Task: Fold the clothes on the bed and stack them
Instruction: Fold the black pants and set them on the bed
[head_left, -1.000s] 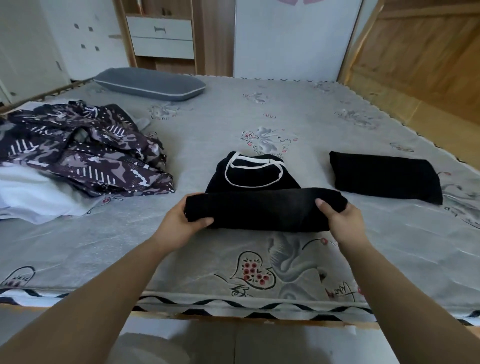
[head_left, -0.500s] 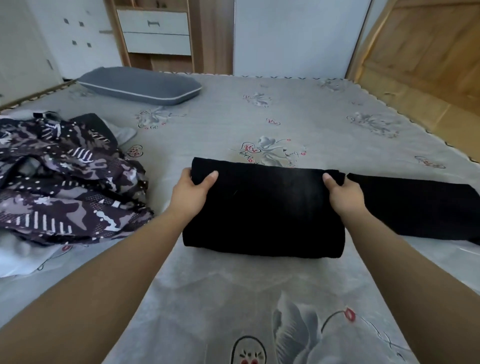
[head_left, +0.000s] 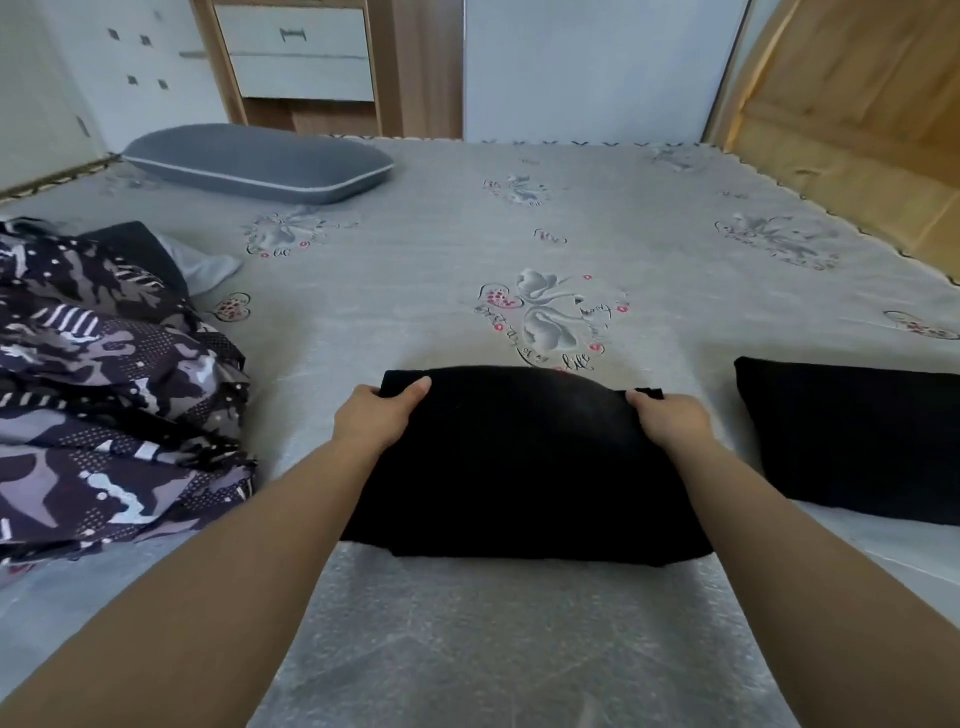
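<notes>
A folded black garment (head_left: 519, 462) lies on the grey printed bed (head_left: 519, 649) right in front of me. My left hand (head_left: 376, 415) grips its far left corner, thumb on top. My right hand (head_left: 670, 421) grips its far right corner, fingers curled over the edge. A second folded black garment (head_left: 852, 441) lies to the right, apart from the first. A heap of unfolded clothes (head_left: 109, 395), dark with a pale camouflage print, sits at the left.
A grey pillow (head_left: 260, 161) lies at the far left of the bed. Behind it stand a wooden drawer unit (head_left: 296, 57) and white cupboards. A wooden panel (head_left: 852, 119) borders the bed's right side.
The lower roll of the black garment was folded away from me over its white-trimmed top. Both hands travelled with it and still grip its far corners. The view has moved closer.
</notes>
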